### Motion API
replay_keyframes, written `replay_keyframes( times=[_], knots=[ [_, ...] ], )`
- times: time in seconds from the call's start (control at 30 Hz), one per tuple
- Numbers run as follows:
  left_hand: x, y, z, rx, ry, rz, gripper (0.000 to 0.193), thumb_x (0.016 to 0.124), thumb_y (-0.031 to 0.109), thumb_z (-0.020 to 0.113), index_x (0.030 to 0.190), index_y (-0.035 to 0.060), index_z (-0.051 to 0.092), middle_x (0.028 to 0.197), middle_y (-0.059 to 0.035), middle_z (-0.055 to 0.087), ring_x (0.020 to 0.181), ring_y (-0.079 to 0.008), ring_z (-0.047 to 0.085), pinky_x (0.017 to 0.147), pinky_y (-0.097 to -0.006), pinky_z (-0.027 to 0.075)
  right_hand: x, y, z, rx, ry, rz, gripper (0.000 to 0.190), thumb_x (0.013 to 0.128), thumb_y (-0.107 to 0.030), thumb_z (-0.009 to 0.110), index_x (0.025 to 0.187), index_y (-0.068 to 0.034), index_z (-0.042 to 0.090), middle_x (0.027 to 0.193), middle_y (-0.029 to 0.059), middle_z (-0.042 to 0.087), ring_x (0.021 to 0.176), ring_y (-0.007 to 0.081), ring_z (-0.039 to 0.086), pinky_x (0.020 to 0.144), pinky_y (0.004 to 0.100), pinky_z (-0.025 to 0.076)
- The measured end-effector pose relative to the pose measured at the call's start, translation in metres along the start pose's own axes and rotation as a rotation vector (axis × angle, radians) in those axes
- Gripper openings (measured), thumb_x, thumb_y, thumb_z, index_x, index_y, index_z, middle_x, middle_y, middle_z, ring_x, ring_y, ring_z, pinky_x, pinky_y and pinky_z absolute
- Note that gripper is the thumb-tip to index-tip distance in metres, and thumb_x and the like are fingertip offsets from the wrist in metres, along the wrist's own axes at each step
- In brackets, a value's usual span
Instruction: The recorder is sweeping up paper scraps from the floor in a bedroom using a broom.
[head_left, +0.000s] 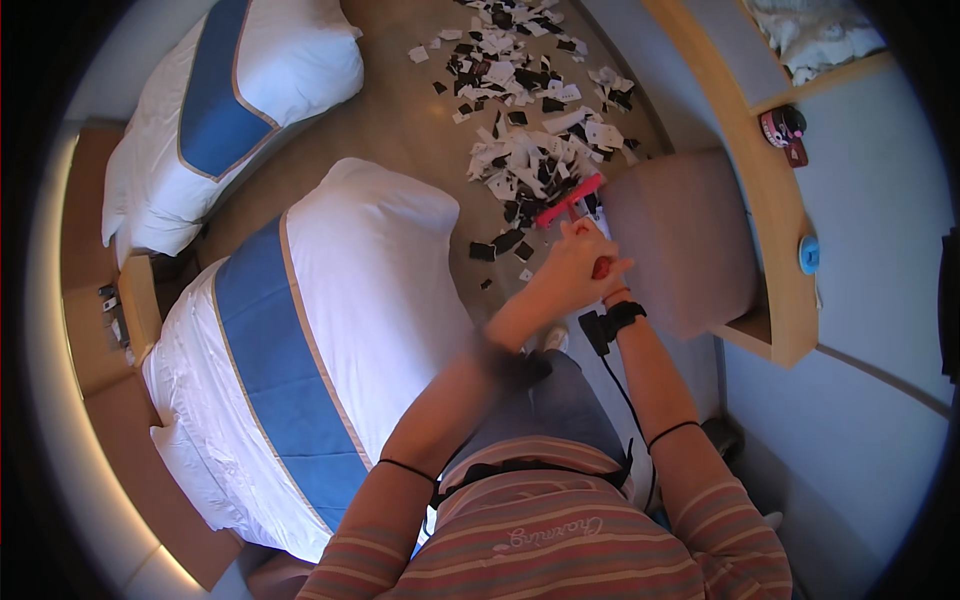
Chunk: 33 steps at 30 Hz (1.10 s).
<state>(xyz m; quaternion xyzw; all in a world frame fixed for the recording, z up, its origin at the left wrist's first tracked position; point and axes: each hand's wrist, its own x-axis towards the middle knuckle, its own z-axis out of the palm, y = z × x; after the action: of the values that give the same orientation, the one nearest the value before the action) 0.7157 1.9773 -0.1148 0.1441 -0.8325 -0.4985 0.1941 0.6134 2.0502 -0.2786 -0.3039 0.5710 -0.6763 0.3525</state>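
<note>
Both hands are together in front of my legs, on the red handle of a floor sweeping tool (571, 201) with a straight pinkish-red head. My left hand (556, 276) wraps the handle. My right hand (598, 241) is close against it and partly covered, so its exact grip is hard to see. The tool's head meets the near edge of a pile of torn black and white paper or card scraps (525, 161). Whether it is a broom or a squeegee is not clear. A few black scraps (484, 250) lie apart on the floor, nearer my feet.
A bed (390, 247) with a blue runner stands at left, a second bed (300, 60) beyond it. On the right, an upholstered stool (675, 240) sits close to the tool, beside a wooden desk edge (780, 247). More scraps (517, 60) spread farther along the floor.
</note>
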Motion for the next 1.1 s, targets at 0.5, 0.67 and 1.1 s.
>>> replay_keyframes(
  times=[0.5,0.67,1.1],
  knots=[
    [-0.056,0.062,-0.005,0.147,0.045,-0.481,0.022,0.079,0.021,0.069,0.073,0.0016,0.060,0.072,-0.0146,0.059,0.069,-0.0335,0.059,0.060,-0.0368,0.046,-0.044,-0.042,0.055,-0.066,-0.704,0.209,0.034,0.080,-0.036,0.066,0.073,-0.006,0.051,0.062,0.0112,0.051,0.057,0.0257,0.048,0.053,0.0348,0.039],
    [-0.041,-0.008,0.036,0.141,0.415,-0.593,0.022,0.081,0.016,0.066,0.072,-0.0022,0.057,0.066,-0.0161,0.056,0.064,-0.0334,0.057,0.078,-0.0386,0.048,0.012,0.010,0.036,-0.156,-1.013,-0.036,0.022,0.075,-0.028,0.062,0.073,-0.006,0.059,0.071,0.0137,0.061,0.068,0.0307,0.061,0.061,0.0376,0.046],
    [0.100,-0.020,-0.013,-0.105,0.549,-0.346,0.021,0.083,0.007,0.063,0.067,-0.0012,0.050,0.058,-0.0056,0.044,0.055,-0.0121,0.038,0.084,-0.0345,0.030,0.207,-0.020,0.009,-0.775,-0.900,-0.121,0.016,0.062,-0.017,0.069,0.072,-0.010,0.060,0.072,0.0124,0.063,0.073,0.0323,0.062,0.060,0.0388,0.046]
  ],
)
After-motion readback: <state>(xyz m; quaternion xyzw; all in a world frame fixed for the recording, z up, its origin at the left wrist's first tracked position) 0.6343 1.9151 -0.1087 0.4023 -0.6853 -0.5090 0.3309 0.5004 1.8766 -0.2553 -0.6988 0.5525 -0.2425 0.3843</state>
